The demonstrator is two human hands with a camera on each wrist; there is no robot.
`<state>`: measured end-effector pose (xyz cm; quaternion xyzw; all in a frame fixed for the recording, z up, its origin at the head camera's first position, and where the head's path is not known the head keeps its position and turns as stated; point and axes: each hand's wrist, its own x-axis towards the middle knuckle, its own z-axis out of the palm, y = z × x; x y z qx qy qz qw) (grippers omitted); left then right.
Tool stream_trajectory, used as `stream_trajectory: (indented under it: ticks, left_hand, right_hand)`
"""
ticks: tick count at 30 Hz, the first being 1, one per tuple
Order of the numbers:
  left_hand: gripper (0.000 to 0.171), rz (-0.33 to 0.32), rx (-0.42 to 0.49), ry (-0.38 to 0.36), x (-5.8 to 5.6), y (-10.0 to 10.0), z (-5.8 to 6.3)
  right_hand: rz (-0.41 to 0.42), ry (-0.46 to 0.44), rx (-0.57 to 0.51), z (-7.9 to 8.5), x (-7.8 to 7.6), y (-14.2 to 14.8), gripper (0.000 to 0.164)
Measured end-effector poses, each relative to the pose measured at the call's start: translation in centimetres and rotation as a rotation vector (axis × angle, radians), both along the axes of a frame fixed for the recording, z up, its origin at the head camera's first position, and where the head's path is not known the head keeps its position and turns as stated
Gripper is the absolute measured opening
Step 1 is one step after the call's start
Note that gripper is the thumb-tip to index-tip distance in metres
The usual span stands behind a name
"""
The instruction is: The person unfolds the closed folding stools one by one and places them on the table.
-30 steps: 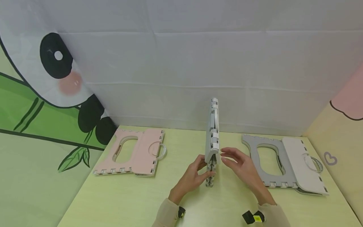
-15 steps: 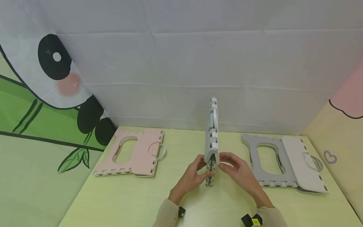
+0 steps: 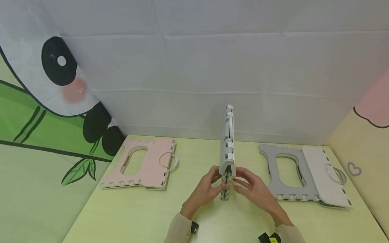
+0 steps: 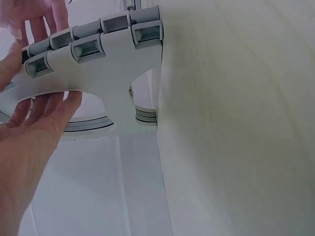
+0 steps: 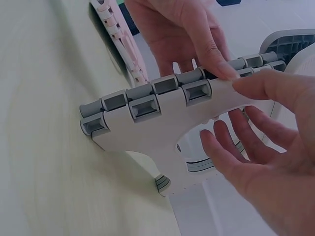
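A white and grey folding step stool (image 3: pixel 228 141), folded flat, stands on edge at the middle of the table. My left hand (image 3: pixel 204 191) grips its near hinged edge, thumb across the hinges in the head view. The left wrist view shows the left hand (image 4: pixel 37 123) with fingers at the cut-out of the stool (image 4: pixel 118 64). On the other side my right hand (image 3: pixel 256 190) has its fingers against or close to the panel. In the right wrist view, the right hand (image 5: pixel 270 147) spreads loosely before the stool's cut-out, thumb near the hinge row; firm contact cannot be told.
A pink folded stool (image 3: pixel 149 165) with a ring handle lies flat on the table (image 3: pixel 146 216) at left. Another folded stool (image 3: pixel 326 175), grey and white, lies flat at right. A pale cloth wall (image 3: pixel 194 67) rises behind, with printed panels at both sides.
My right hand has come in from the right and moved slightly down toward the upright stool's near edge. The left hand and the stool have stayed in place.
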<state>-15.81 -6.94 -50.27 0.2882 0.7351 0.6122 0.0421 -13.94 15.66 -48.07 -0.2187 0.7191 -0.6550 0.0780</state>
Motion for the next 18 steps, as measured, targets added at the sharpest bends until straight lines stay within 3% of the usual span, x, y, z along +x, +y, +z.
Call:
stream_trajectory:
  ticks: [8,18]
  left_hand:
    - [0.045,0.023,0.023,-0.014,0.0,0.0,-0.1]
    - [0.043,0.034,0.034,-0.006,0.0,0.0,-0.1]
  right_hand:
    - [0.007,0.085,-0.048,-1.0,-0.1,-0.5,0.062]
    - [-0.019,0.105,-0.078,-2.0,-0.2,-1.1,0.064]
